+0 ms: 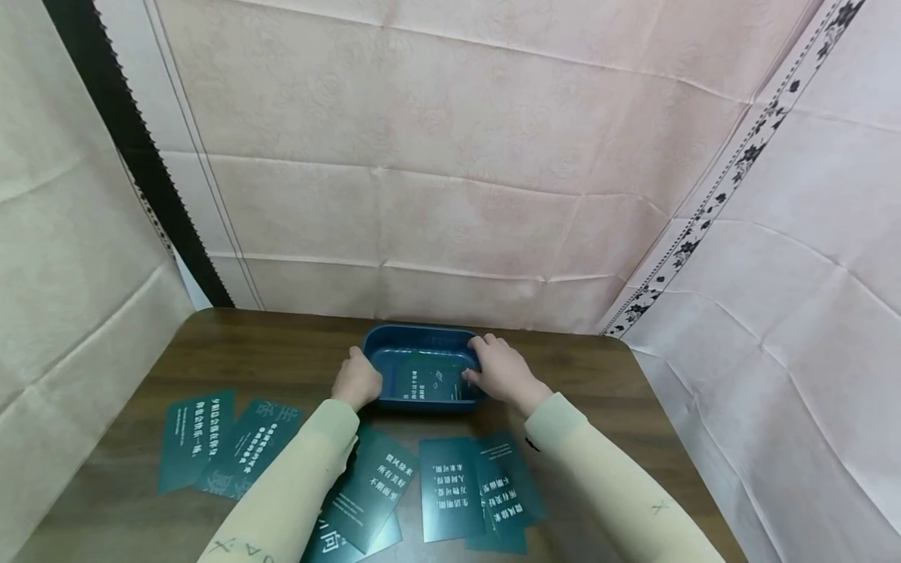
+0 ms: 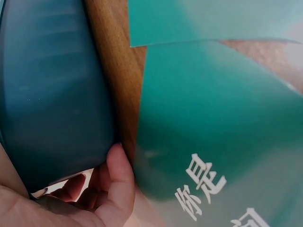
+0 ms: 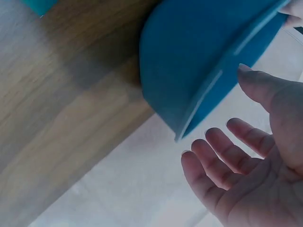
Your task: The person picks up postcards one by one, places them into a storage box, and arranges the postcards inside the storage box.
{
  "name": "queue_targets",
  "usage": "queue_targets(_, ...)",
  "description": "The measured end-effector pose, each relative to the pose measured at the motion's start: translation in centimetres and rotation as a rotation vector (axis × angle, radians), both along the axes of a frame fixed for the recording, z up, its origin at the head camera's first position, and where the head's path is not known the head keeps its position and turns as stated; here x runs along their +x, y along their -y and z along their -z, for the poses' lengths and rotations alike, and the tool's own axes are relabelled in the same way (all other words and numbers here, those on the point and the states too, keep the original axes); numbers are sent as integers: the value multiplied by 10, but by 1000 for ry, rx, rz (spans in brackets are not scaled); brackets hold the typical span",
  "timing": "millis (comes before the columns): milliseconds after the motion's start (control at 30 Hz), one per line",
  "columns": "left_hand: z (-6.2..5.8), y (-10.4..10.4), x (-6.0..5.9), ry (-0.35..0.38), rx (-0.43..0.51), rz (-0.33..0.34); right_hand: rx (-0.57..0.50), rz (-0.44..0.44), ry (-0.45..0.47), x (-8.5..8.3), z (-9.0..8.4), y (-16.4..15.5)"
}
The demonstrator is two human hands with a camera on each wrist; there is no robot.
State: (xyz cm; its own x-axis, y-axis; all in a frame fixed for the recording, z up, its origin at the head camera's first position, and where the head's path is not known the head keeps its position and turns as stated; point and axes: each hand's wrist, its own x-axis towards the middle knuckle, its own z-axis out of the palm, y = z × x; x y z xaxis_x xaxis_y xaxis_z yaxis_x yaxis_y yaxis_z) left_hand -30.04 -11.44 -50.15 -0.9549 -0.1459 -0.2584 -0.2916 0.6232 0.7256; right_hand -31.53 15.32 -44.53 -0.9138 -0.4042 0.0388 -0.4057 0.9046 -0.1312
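Note:
A dark blue rectangular tray sits near the table's far edge, with a green card printed in white lying inside. My left hand grips the tray's left end; in the left wrist view its thumb and fingers hold the tray's end. At the opposite end is my right hand. From the right wrist view, that hand has its fingers spread and loosely bent beside the tray's rim, with a gap between them and the tray wall.
Two green cards, one beside another, lie at the left. Overlapping cards lie near my left forearm, and more overlapping cards between the forearms. The brown wooden table has cloth hangings behind and beside it.

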Motion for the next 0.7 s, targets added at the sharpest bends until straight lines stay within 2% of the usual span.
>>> queue_targets(133, 1, 0, 0, 3, 5, -6, -33, 30, -4, 7, -3, -16)
queue_targets(367, 1, -1, 0, 11, 15, -14, -69, 88, 60, 22, 5, -45)
queue_targets(700, 0, 0, -1, 1, -1, -4, -107, 83, 144, 41, 10, -61)
